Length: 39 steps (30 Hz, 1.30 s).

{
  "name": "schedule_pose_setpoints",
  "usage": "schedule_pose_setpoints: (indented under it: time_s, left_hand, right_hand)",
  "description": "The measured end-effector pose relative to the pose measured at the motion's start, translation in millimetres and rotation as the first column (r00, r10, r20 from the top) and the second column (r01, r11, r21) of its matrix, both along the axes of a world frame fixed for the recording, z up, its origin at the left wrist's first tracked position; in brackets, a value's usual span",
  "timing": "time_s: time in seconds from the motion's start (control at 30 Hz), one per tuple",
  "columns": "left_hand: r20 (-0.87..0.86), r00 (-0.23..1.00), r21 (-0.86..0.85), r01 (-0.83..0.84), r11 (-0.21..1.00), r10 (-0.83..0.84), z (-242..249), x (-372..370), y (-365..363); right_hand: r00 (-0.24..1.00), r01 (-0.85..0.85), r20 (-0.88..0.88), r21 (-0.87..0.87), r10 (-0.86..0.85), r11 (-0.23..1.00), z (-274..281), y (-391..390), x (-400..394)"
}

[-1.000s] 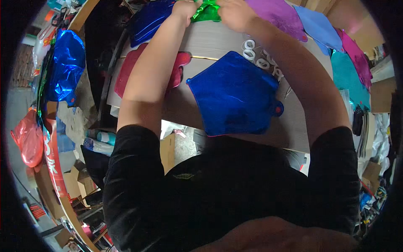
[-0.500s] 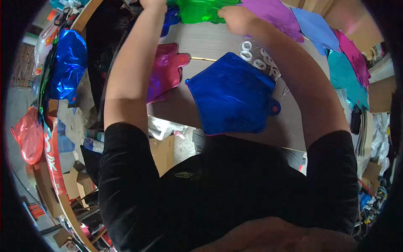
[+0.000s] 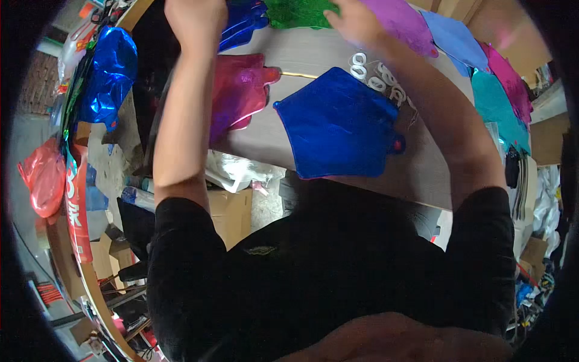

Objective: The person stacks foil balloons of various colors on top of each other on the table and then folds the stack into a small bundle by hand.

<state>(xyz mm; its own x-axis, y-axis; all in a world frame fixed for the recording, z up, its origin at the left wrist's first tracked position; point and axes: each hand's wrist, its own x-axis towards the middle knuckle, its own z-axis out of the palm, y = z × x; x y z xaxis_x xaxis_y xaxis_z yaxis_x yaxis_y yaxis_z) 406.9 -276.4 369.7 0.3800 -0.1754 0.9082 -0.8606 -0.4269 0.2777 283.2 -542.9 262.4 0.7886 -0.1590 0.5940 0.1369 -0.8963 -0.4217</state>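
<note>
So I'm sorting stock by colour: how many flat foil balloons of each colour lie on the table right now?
Dark blue: 2, one in the middle, one at the top
Green: 1
Magenta/red: 2
Purple: 1
Light blue: 1
Teal: 1
Total: 8 visible

shirt: black, short sleeves | chest: small yellowish emblem | forearms: bare

grey worktable (image 3: 313,51) ahead, cardboard boxes (image 3: 232,211) beneath on concrete floor (image 3: 27,142), red plastic bag (image 3: 43,178) at left, clutter all round.
</note>
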Motion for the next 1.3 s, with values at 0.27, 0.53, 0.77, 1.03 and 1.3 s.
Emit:
schedule_pose_setpoints:
  time_s: [0.27, 0.53, 0.77, 1.03, 1.3]
  left_hand:
    - [0.035, 0.954, 0.503, 0.240, 0.830, -0.297, -93.5, -189.6, 32.1]
    - [-0.150, 0.881, 0.528, 0.455, 0.717, -0.448, -123.8, -257.3, 31.2]
    - [-0.200, 0.908, 0.581, 0.413, 0.701, -0.369, -131.2, -268.4, 48.3]
    - [-0.332, 0.878, 0.537, 0.477, 0.696, -0.345, -120.8, -277.8, 49.2]
    - [-0.288, 0.853, 0.403, 0.520, 0.753, -0.435, -87.0, -217.7, -2.9]
  right_hand:
    - [0.971, 0.084, -0.155, 0.934, 0.182, 0.347, 39.0, 70.0, -172.2]
    - [0.986, 0.150, -0.123, 0.318, -0.116, 0.936, -5.4, 74.5, -229.0]
    - [0.963, 0.223, -0.190, 0.163, -0.191, 0.961, -14.9, 73.2, -249.0]
    - [0.962, 0.221, -0.180, 0.065, -0.206, 0.973, -30.6, 65.0, -247.6]
    - [0.963, 0.269, 0.066, -0.177, -0.262, 0.947, -23.8, 68.2, -255.0]
